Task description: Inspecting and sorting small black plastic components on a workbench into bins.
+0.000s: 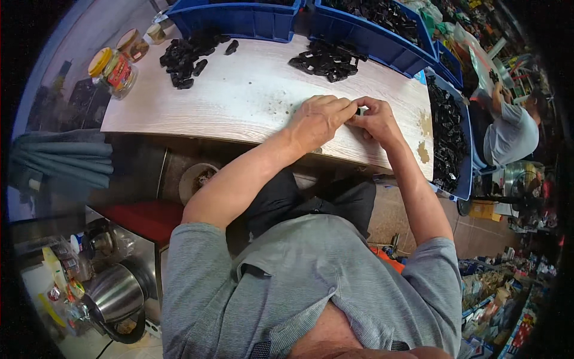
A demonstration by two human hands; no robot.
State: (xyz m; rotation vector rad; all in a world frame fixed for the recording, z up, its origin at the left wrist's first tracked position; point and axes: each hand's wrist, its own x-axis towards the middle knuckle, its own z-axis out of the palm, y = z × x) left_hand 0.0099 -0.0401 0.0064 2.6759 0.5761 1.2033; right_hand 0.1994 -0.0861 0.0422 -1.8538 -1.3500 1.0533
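My left hand (320, 119) and my right hand (375, 119) meet fingertip to fingertip over the pale wooden table (239, 96), near its front edge. Between the fingers of both hands a small black plastic part (357, 111) is pinched; most of it is hidden. One pile of similar black parts (327, 60) lies just beyond my hands, and another pile of black parts (186, 55) lies at the table's far left.
Blue bins (239, 21) of black parts line the table's far edge and a blue tray (448, 137) its right side. Jars (113, 72) stand at the left corner. Another person (508, 128) sits at right. A metal kettle (116, 293) stands at lower left.
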